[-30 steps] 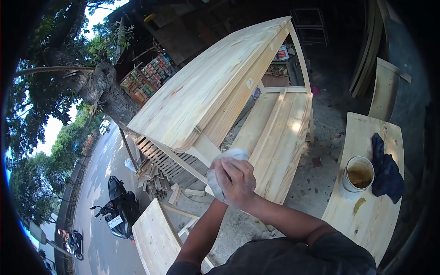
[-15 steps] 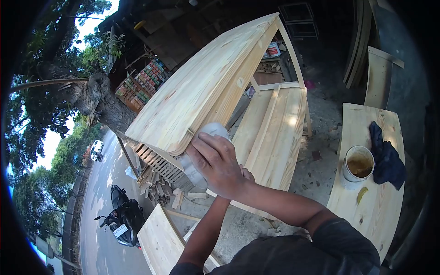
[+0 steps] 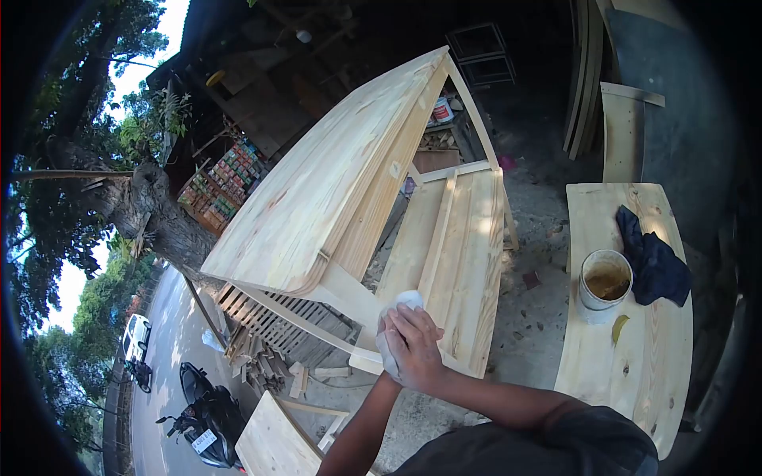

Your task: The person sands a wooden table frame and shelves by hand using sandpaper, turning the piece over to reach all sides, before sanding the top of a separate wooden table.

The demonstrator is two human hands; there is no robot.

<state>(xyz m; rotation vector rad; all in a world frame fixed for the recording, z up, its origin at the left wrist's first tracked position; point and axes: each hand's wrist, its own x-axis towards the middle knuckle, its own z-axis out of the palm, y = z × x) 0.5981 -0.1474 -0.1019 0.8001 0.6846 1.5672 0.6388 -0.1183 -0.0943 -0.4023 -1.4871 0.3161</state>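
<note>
My right hand (image 3: 417, 349) is closed on a crumpled white cloth (image 3: 387, 349), part of which sticks out above the fingers. Behind it, my left hand (image 3: 394, 379) meets the right one at the cloth; its fingers are mostly hidden. Both hands are together at the near end of a pale, unvarnished wooden piece of furniture, close to its lower rail. The broad plank top (image 3: 309, 182) of this piece rises to the upper left, its rounded near corner apart from my hands. Below it to the right runs a lower plank panel (image 3: 476, 262).
At the right, a wooden bench top (image 3: 587, 373) bears a bucket (image 3: 583, 297) of brown paste, a dark cloth (image 3: 659, 270) and a yellow leaf. Another wooden piece (image 3: 274, 436) stands at lower left. Scrap wood (image 3: 266, 369) lies near a parked motorcycle (image 3: 210, 420) beside the road.
My hands and the cloth have moved away from the rounded corner of the plank top, down and to the right. The cloth, spread before, is now bunched up. The camera view has shifted slightly.
</note>
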